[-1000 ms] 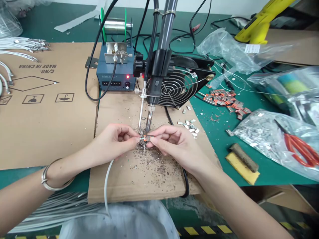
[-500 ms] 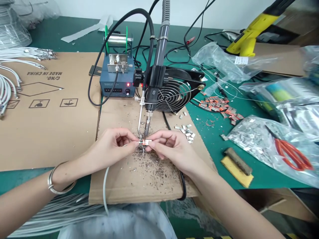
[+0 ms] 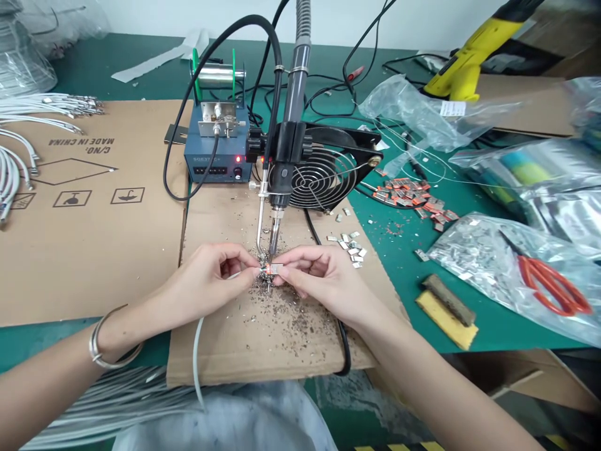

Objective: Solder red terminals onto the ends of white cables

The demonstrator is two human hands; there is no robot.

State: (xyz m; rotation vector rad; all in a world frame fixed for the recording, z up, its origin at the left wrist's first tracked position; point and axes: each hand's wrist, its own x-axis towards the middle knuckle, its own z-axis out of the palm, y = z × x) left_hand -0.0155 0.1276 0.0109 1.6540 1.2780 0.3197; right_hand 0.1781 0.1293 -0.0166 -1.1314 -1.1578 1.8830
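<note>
Between thumb and fingers, my left hand (image 3: pixel 213 279) pinches the end of a white cable (image 3: pixel 196 357), which hangs down past the front edge of the cardboard. Facing it, my right hand (image 3: pixel 328 282) grips a small metal connector (image 3: pixel 277 269) with an orange part. Cable end and connector meet under a mounted soldering iron (image 3: pixel 283 172), whose tip is right at them. A thin solder feed tube (image 3: pixel 260 219) comes down beside the iron. Whether the tip touches the joint is too small to tell. Dark solder bits (image 3: pixel 293 316) litter the cardboard below.
Behind the iron stand a blue solder feeder (image 3: pixel 218 156) with a solder spool (image 3: pixel 215 75) and a black fan (image 3: pixel 323 178). Metal connector shells (image 3: pixel 350 241) and orange connectors (image 3: pixel 408 193) lie right, near red-handled scissors (image 3: pixel 554 285) and a sponge (image 3: pixel 448 319). White cables (image 3: pixel 51 103) lie left.
The view has shifted slightly. The connector in my right hand now shows its metal side more than a white one. Both hands keep their grip at the iron's tip.
</note>
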